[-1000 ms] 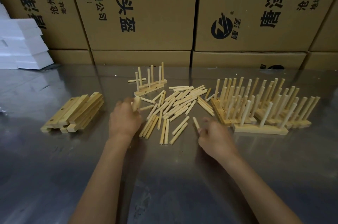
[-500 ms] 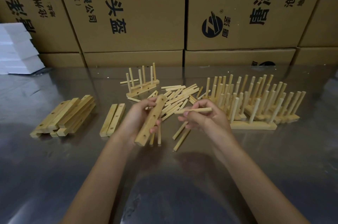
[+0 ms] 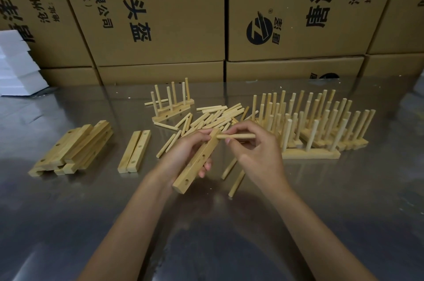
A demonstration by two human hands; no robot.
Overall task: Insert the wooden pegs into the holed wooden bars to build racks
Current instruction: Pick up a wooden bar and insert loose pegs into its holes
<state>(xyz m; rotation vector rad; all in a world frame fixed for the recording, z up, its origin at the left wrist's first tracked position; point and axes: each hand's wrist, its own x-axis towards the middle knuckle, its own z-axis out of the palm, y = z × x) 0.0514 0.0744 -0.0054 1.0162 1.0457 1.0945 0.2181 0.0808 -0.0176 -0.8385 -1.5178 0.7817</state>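
While the left hand (image 3: 183, 154) gripped a bare bar (image 3: 197, 161) above the desk (image 3: 321, 212) and the right hand (image 3: 257, 150) pinched a peg (image 3: 236, 136) at its top hole, many finished racks (image 3: 321, 129) stood right (loose pegs (image 3: 213, 117) and stacked bars (image 3: 73, 147) remained).

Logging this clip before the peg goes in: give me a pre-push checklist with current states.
1. Left hand grips bar: ok.
2. Right hand pinches peg: ok.
3. Peg tip at the bar's far end: ok.
4. Tip lined up with a hole: cannot tell, fingers cover it.
5. Other holes in the bar empty: ok, three show open.
6. Spare pegs within reach on table: ok.
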